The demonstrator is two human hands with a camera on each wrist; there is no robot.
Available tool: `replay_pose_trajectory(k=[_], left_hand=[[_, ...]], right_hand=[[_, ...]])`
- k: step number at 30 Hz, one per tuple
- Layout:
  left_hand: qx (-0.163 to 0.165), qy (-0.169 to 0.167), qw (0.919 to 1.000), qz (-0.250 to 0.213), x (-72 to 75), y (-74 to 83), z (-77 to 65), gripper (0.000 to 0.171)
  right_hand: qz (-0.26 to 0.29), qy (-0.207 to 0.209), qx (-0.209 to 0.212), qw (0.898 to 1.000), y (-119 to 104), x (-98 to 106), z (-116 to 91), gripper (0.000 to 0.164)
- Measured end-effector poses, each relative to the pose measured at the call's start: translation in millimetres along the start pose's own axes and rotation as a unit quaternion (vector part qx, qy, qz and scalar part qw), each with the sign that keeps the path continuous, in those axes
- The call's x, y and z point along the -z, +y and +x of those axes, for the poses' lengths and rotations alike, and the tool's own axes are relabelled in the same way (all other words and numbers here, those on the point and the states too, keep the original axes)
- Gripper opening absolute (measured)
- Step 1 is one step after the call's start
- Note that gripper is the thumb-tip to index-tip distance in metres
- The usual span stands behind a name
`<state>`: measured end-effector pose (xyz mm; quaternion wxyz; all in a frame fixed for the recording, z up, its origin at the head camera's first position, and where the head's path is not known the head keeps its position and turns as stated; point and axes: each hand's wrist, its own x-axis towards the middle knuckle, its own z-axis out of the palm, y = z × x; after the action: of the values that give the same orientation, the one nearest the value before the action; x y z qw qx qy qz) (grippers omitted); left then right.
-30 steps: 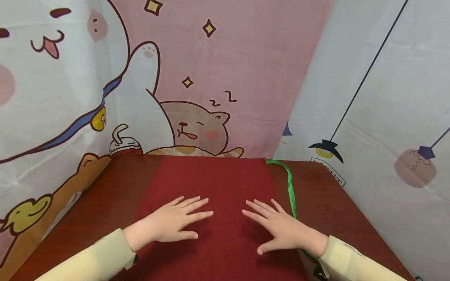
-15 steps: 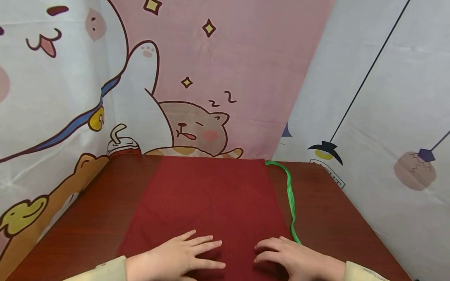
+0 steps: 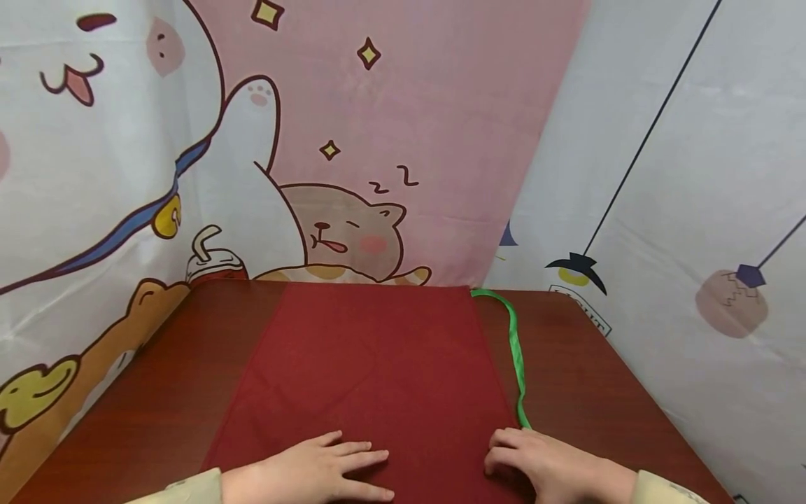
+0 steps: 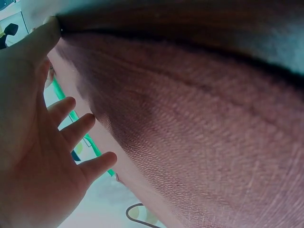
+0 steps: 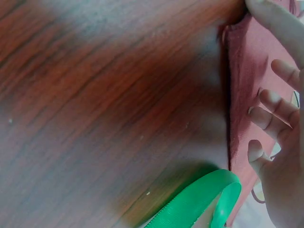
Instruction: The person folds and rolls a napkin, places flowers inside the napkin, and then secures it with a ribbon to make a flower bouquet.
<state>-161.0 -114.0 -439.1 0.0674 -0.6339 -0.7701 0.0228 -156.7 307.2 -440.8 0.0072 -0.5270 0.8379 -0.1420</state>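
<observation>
A flat red cloth [image 3: 378, 364] lies lengthwise along the brown table in the head view. My left hand [image 3: 308, 472] is over its near left part, fingers spread; in the left wrist view the thumb reaches the near edge of the cloth [image 4: 190, 133]. My right hand [image 3: 557, 465] is at the near right edge, its fingers loosely bent. The right wrist view shows those fingertips [image 5: 256, 147] on or close over the fabric, thumb by the corner. A green ribbon [image 3: 516, 357] runs from the far right corner along the cloth's right side toward the right hand.
Dark brown tabletop [image 3: 585, 378] shows on both sides of the cloth. Behind and beside the table hangs a curtain [image 3: 441, 140] printed with cartoon animals, stars and lamps.
Both hands have come back toward the near edge of the cloth. The right hand has also shifted right, to the cloth's side, and its fingers have bent. Cloth and ribbon lie as before.
</observation>
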Motion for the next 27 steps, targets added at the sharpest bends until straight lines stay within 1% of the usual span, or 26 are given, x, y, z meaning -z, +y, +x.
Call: replay_pose_trajectory(k=[4, 7, 8, 11, 12, 15, 17, 21, 23, 24, 27], left_hand=[[-0.002, -0.001, 1.0, -0.007, 0.3, 0.8, -0.6, 0.047], [-0.001, -0.005, 0.9999, -0.015, 1.8, 1.5, -0.9, 0.047], [-0.001, -0.006, 0.9999, -0.014, 2.3, 1.6, -0.9, 0.046], [0.004, -0.013, 0.9999, -0.003, 3.7, 1.8, -0.2, 0.044], [0.006, -0.015, 0.9999, 0.004, 4.0, 1.9, 0.1, 0.043], [0.009, -0.021, 0.9994, 0.027, 4.8, 1.8, 1.7, 0.041], [0.011, -0.022, 0.9992, 0.031, 5.2, 1.9, 1.8, 0.04], [0.01, -0.021, 0.9994, 0.025, 5.9, 1.7, 2.5, 0.04], [0.008, -0.022, 0.9994, 0.025, 6.2, 1.5, 2.9, 0.041], [0.007, -0.022, 0.9994, 0.024, 6.1, 1.5, 3.2, 0.041], [0.006, -0.023, 0.9994, 0.025, 6.0, 1.4, 3.7, 0.041]], right_hand=[[0.003, -0.009, -0.012, 1.0, 1, 1, 0, 0.046], [0.007, -0.008, -0.01, 1.0, 0, 4, 1, 0.037], [0.017, -0.008, -0.008, 1.0, 0, 5, 1, 0.031], [0.089, -0.013, 0.004, 0.996, -1, 11, 5, 0.011], [0.118, -0.018, 0.005, 0.993, -1, 13, 6, 0.01], [0.179, -0.033, 0.004, 0.983, -1, 17, 9, 0.018], [0.196, -0.039, -0.004, 0.98, 0, 18, 10, 0.019], [0.222, -0.033, -0.011, 0.974, 4, 16, 12, 0.019], [0.223, -0.02, -0.02, 0.974, 7, 16, 13, 0.02], [0.221, -0.013, -0.027, 0.975, 7, 16, 13, 0.02], [0.225, 0.002, -0.067, 0.972, 9, 20, 15, 0.015]])
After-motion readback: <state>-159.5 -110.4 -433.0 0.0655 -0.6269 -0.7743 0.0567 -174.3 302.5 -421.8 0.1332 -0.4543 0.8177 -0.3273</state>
